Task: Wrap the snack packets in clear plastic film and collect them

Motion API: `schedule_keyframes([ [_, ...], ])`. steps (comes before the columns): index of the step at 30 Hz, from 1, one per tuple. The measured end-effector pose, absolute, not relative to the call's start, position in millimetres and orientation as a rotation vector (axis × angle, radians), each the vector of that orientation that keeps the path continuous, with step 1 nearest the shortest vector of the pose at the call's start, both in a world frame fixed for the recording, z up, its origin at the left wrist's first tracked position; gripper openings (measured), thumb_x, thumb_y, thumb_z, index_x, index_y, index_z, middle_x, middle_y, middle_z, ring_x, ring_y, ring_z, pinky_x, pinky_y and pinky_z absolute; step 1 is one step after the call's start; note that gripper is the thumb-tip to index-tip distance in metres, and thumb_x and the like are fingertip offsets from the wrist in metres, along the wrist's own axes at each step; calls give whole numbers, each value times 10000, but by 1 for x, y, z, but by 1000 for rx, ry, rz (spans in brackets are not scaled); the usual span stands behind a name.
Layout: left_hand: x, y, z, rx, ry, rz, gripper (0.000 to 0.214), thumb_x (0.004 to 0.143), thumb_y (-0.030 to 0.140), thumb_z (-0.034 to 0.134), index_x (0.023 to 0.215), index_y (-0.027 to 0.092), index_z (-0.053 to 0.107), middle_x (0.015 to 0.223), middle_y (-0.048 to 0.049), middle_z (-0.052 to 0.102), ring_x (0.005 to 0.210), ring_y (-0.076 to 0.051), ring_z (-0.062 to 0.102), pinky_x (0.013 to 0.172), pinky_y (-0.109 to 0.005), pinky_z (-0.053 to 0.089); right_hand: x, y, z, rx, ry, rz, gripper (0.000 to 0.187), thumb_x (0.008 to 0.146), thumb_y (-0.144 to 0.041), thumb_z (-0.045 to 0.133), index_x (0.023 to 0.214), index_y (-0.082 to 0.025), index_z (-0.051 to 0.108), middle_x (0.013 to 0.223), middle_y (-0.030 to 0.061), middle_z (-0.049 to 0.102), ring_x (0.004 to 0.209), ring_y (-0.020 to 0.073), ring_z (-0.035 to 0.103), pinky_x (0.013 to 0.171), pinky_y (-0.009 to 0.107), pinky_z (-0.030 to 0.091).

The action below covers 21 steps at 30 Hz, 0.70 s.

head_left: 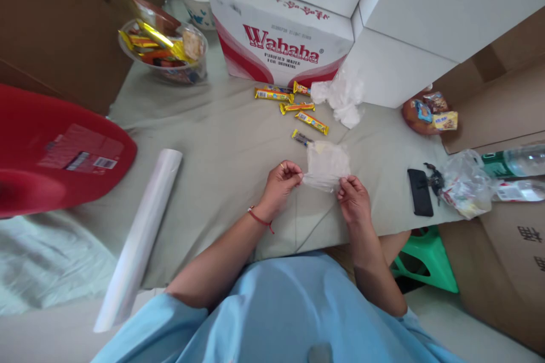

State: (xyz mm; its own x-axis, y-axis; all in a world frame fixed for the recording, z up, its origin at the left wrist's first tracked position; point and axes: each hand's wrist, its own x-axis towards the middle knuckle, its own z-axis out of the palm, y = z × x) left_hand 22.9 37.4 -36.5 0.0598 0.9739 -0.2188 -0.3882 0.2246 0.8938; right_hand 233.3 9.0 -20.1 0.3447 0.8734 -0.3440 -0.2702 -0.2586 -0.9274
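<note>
Left hand (281, 181) and right hand (352, 199) pinching a clear bag (326, 165), snack bars (298, 108) beyond, tub (170, 76) of wrapped snacks (157, 45).

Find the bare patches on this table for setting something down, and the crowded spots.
Bare cloth: between plastic roll and left hand, which pinches the clear bag, up toward the snack bowl. Crowded: around the candy bars, by the phone.

The white carton (281, 39) reads "Wahaha" in red, with "PURIFIED WATER FOR DRINKING" beneath in small dark capitals. Other print is too small to read.
</note>
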Motion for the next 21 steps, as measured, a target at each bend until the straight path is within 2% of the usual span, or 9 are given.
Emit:
schedule_keyframes([
  [3, 23, 35, -36, 888, 1154, 1262, 194, 761, 325, 740, 837, 207, 606, 773, 25, 614, 683, -112, 549, 675, -256, 442, 239, 1, -21, -1509, -739, 1107, 402, 723, -507, 863, 909, -244, 623, 778, -48, 568, 592, 101, 464, 537, 236, 398],
  [6, 22, 27, -32, 1084, 1184, 1301, 180, 817, 337, 740, 875, 202, 636, 804, 10, 629, 730, -123, 564, 724, -268, 458, 237, -8, -16, -1626, -1075, 697, 296, 867, -506, 764, 953, -230, 699, 943, 23, 635, 728, 145, 544, 648, 289, 470],
  [8, 22, 22, -29, 1105, 1050, 1255, 242, 873, 419, 735, 909, 196, 649, 825, -3, 633, 747, -132, 584, 727, -273, 476, 231, -11, -7, -1629, -1286, 397, 215, 939, -448, 713, 979, -238, 732, 1086, 75, 663, 884, 196, 611, 761, 351, 516],
  [10, 24, 19, -28, 1023, 856, 1142, 374, 912, 559, 705, 978, 195, 652, 915, -33, 657, 806, -156, 636, 726, -285, 512, 222, -12, 4, -1569, -1507, 240, 137, 983, -370, 666, 1010, -261, 744, 1145, 92, 695, 1031, 245, 651, 896, 430, 527],
  [12, 27, 18, -29, 923, 695, 1039, 516, 885, 684, 702, 1072, 207, 644, 1051, -64, 676, 909, -192, 679, 763, -314, 554, 209, -11, 13, -1475, -1754, 248, 133, 997, -293, 634, 1058, -286, 752, 1160, 82, 737, 1129, 270, 665, 1002, 484, 502],
  [14, 30, 19, -31, 872, 656, 1027, 583, 819, 713, 766, 1104, 221, 638, 1099, -61, 685, 988, -208, 678, 847, -337, 564, 195, -9, 17, -1385, -1949, 341, 200, 1004, -241, 601, 1109, -303, 758, 1223, 71, 749, 1154, 268, 676, 1024, 491, 501],
  [16, 31, 22, -34, 841, 738, 1070, 525, 802, 664, 807, 1026, 216, 649, 1012, -33, 698, 965, -193, 660, 886, -326, 541, 184, -8, 16, -1329, -2041, 444, 243, 1018, -237, 576, 1157, -315, 759, 1303, 65, 732, 1192, 264, 672, 1034, 484, 514],
  [18, 31, 26, -36, 785, 843, 1118, 439, 827, 614, 793, 918, 206, 658, 901, -12, 693, 884, -174, 637, 849, -303, 520, 181, -7, 10, -1342, -2009, 527, 261, 1041, -286, 563, 1224, -326, 745, 1362, 72, 704, 1239, 262, 658, 1043, 476, 529],
  [21, 27, 33, -37, 691, 897, 1182, 389, 834, 576, 780, 855, 199, 686, 851, -11, 696, 824, -162, 619, 805, -293, 505, 194, -6, -3, -1523, -1765, 589, 334, 1045, -429, 576, 1339, -318, 691, 1487, 117, 611, 1124, 247, 683, 915, 430, 583],
])
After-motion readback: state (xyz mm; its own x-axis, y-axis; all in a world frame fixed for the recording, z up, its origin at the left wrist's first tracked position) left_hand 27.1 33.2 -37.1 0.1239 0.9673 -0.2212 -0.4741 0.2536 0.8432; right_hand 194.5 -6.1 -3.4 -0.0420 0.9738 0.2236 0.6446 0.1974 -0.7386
